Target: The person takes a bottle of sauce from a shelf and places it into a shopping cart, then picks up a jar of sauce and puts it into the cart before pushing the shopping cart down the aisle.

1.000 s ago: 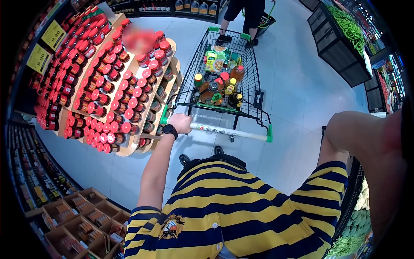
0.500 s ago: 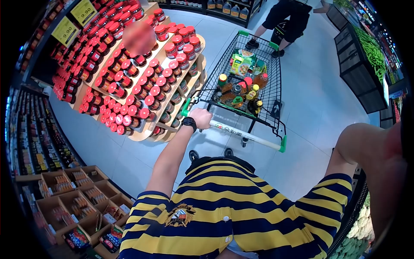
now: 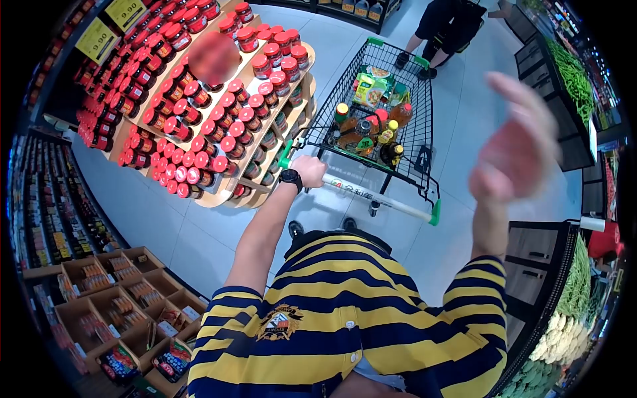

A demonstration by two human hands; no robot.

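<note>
My left hand (image 3: 308, 171), with a black watch (image 3: 290, 178) at its wrist, is wrapped round the left part of the white handlebar (image 3: 378, 197) of a shopping cart. My right hand (image 3: 514, 149) is raised in the air right of the cart, blurred, its fingers apart and the palm showing, with nothing in it. In the black wire cart (image 3: 424, 113) lie a green and yellow package (image 3: 369, 91), a bottle with a yellow cap (image 3: 342, 113), a bottle with a red cap (image 3: 401, 113) and several more bottles.
A wooden display (image 3: 265, 142) of red-lidded jars stands left of the cart. Another person (image 3: 451, 26) stands beyond the cart's far end. Vegetable stands (image 3: 531, 265) line the right side. Divided wooden bins (image 3: 126, 282) are at the lower left.
My right hand has come down from the right edge into full view, fingers apart. The cart has shifted rightward in view since the first frame. My left hand has kept its hold.
</note>
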